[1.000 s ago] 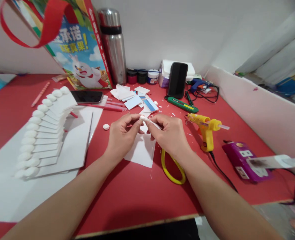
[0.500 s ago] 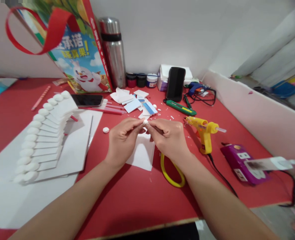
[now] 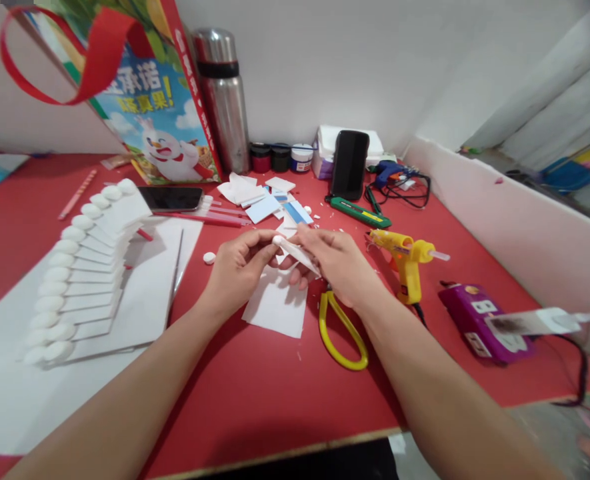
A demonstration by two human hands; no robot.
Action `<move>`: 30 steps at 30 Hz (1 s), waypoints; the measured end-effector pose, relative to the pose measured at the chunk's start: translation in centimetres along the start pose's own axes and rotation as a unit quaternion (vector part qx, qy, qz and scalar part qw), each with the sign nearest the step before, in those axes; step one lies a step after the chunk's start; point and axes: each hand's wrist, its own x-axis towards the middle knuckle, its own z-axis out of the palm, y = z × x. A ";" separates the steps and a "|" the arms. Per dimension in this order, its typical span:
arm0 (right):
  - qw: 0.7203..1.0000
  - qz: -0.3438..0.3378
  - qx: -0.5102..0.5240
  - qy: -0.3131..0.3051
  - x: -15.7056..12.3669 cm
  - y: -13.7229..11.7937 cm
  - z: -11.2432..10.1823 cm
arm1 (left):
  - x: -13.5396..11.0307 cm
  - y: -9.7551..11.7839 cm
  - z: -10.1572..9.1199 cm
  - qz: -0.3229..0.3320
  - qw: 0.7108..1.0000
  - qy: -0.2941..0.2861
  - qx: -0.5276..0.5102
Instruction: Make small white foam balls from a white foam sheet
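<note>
My left hand [image 3: 237,270] is closed, thumb and fingertips pinching a small white disc [image 3: 277,240] at one end of a white card strip [image 3: 299,253]. My right hand [image 3: 342,267] grips the strip's other part from the right, some of its fingers curled beneath. Under both hands lies a white sheet [image 3: 277,307] on the red table. Beside my right wrist are yellow-handled scissors [image 3: 345,363], their blades hidden. A loose white disc [image 3: 209,258] rests left of my left hand. Farther left, several disc-tipped card strips [image 3: 92,293] form a curved, overlapping row.
A yellow glue gun [image 3: 407,260] stands right of my hands, near a purple box [image 3: 485,323]. Behind are card scraps [image 3: 262,208], a green utility knife [image 3: 359,212], an upright phone [image 3: 349,165], paint jars [image 3: 281,158], a steel flask [image 3: 223,100] and a gift box [image 3: 159,133].
The white strip has turned into view between my hands, its disc end at the left. My right fingers have opened out along the strip, and the view has shifted slightly.
</note>
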 end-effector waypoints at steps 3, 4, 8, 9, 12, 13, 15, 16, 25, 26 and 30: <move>0.983 0.099 0.154 -0.031 0.4 0.0 -0.2 | 0.1 -0.1 -0.2 0.035 0.998 -0.005 0.049; 0.977 0.111 0.178 -0.041 0.4 0.0 -0.3 | 0.1 -0.1 -0.2 0.048 0.997 -0.009 0.066; 0.964 0.118 0.229 -0.068 0.3 0.1 -0.4 | 0.0 0.1 -0.2 0.079 0.991 -0.024 0.106; 0.965 0.114 0.225 -0.071 0.3 0.2 -0.4 | 0.0 0.1 -0.2 0.081 0.991 -0.023 0.105; 0.979 0.089 0.169 -0.074 0.2 0.3 -0.3 | -0.1 0.3 0.0 0.071 0.994 -0.013 0.086; 0.984 0.074 0.145 -0.074 0.2 0.3 -0.2 | -0.1 0.4 0.0 0.062 0.995 -0.009 0.074; 0.993 0.037 0.091 -0.069 0.3 0.4 -0.1 | -0.2 0.5 0.2 0.043 0.998 0.000 0.051; 0.996 0.012 0.056 -0.064 0.3 0.4 -0.1 | -0.2 0.6 0.3 0.034 0.999 0.006 0.041; 0.916 -0.215 -0.322 0.108 0.0 0.9 0.5 | -0.4 0.4 0.7 -0.010 1.000 0.028 -0.004; 0.907 -0.229 -0.332 0.121 -0.1 0.9 0.6 | -0.5 0.4 0.8 -0.007 1.000 0.029 -0.002; 0.875 -0.266 -0.369 0.166 -0.4 1.1 1.1 | -0.7 0.5 1.4 0.060 0.996 0.049 0.051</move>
